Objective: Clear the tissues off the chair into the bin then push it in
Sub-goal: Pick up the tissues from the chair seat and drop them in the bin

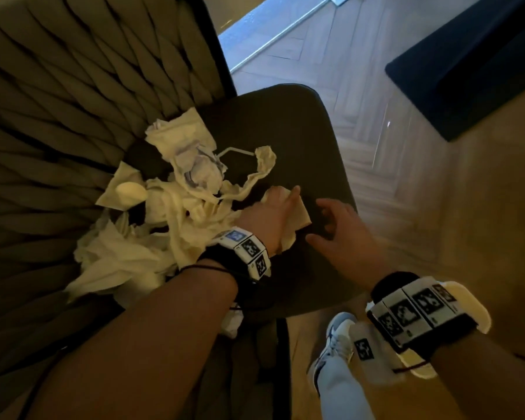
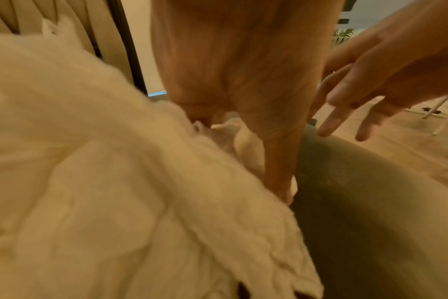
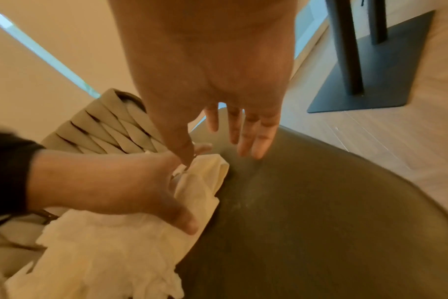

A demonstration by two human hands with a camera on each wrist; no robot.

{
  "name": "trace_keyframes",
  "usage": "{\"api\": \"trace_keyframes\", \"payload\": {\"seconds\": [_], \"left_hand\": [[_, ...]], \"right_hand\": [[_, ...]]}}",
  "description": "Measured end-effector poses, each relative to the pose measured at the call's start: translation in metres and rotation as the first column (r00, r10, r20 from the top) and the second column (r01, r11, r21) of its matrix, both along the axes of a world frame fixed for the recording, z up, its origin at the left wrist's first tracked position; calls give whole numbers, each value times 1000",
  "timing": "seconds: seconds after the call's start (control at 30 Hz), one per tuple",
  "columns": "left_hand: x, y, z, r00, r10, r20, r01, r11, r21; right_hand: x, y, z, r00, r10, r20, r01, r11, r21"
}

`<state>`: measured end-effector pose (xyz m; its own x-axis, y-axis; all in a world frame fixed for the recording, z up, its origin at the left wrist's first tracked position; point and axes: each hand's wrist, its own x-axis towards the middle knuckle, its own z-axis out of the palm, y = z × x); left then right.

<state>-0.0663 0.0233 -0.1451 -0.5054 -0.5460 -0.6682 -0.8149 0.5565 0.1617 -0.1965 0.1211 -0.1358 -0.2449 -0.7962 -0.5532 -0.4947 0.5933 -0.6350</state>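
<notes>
A heap of crumpled white tissues [image 1: 170, 207] covers the left part of the chair's dark seat [image 1: 285, 131], against the woven backrest [image 1: 58, 116]. My left hand [image 1: 278, 204] lies on the heap's right edge with its index finger straight, pressing a tissue [image 3: 205, 182] onto the seat; its thumb is spread wide in the right wrist view. My right hand [image 1: 331, 225] hovers just right of it over the bare seat [image 3: 320, 202], fingers spread and holding nothing. Blurred tissue [image 2: 90, 161] fills the left wrist view. No bin shows in any view.
Wooden herringbone floor [image 1: 376, 101] lies right of the chair. A black table base [image 3: 371, 70] with dark posts stands on it beyond the seat. My white shoe [image 1: 334, 344] is by the chair's front leg [image 1: 282, 359].
</notes>
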Motion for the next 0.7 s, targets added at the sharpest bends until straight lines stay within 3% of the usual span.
{"api": "trace_keyframes", "payload": {"seconds": [0.17,0.3,0.43,0.5,0.6,0.67,0.7], "left_hand": [[15,-9,0,977,70,-203,-55,995,83],[32,-9,6,904,274,-330,-204,951,232],[54,-16,24,737,555,-386,-436,827,356],[61,-20,29,622,674,-400,-519,736,433],[57,-21,32,499,762,-412,-586,647,487],[50,-21,34,466,783,-412,-599,622,504],[47,-21,34,463,786,-409,-593,618,517]], "right_hand": [[12,-46,-19,994,-101,46,97,992,81],[18,-66,-31,997,67,23,-70,983,170],[19,-61,-28,996,87,-9,-85,987,136],[22,-55,-20,993,-28,116,14,992,122],[36,-42,-6,857,-330,395,262,940,218],[41,-36,1,696,-505,510,406,863,300],[41,-33,2,661,-516,544,425,856,295]]}}
